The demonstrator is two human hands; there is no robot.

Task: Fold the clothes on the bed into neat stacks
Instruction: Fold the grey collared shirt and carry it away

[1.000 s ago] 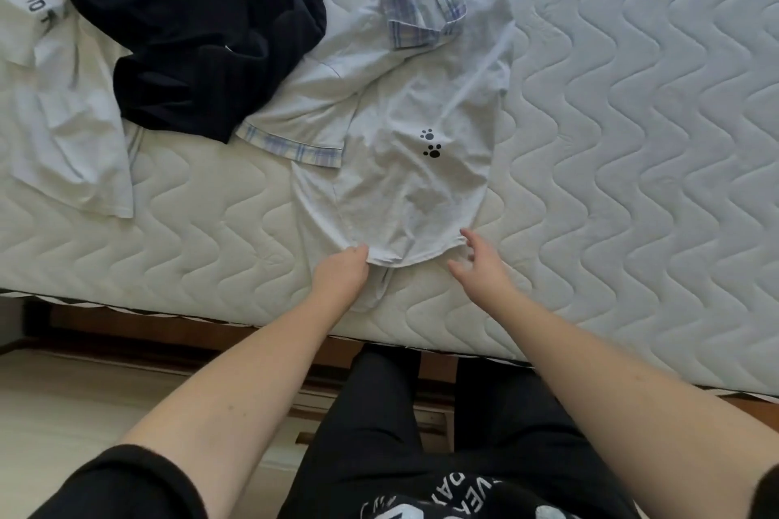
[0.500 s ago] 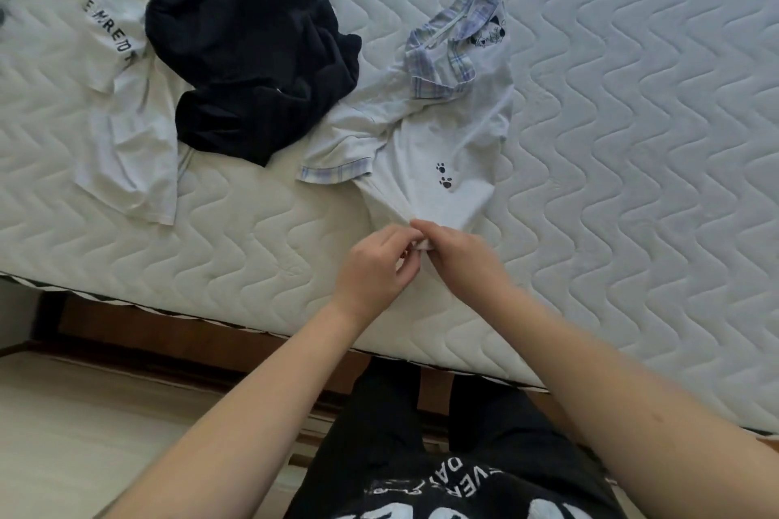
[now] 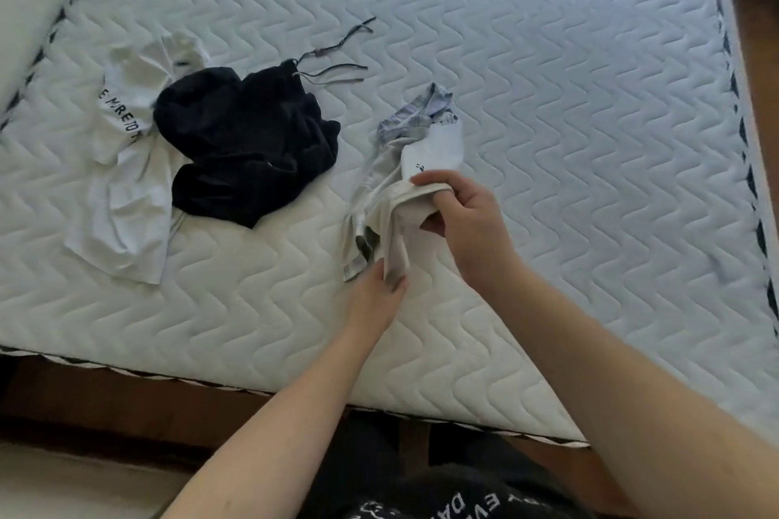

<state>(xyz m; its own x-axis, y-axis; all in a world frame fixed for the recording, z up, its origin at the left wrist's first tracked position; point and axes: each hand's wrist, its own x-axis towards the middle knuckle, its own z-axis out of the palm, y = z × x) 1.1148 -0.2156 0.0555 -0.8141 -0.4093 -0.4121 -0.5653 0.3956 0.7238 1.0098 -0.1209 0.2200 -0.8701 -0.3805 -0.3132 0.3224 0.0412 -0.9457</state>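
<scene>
The mattress (image 3: pixel 548 139) fills the frame; left of centre lie a black garment (image 3: pixel 248 147) and white tee (image 3: pixel 126 190), unfolded. At centre, the right hand (image 3: pixel 459 215) pinches the small shirt (image 3: pixel 404 190) bunched, seemingly lifting its hem for folding; the left hand (image 3: pixel 375 299) grips its lower edge.

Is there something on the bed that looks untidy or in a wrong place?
Yes. The black garment lies crumpled, overlapping the white T-shirt, its drawstrings trailing loose. Both are unfolded. The right hand and left hand hold the bunched polo shirt.
</scene>
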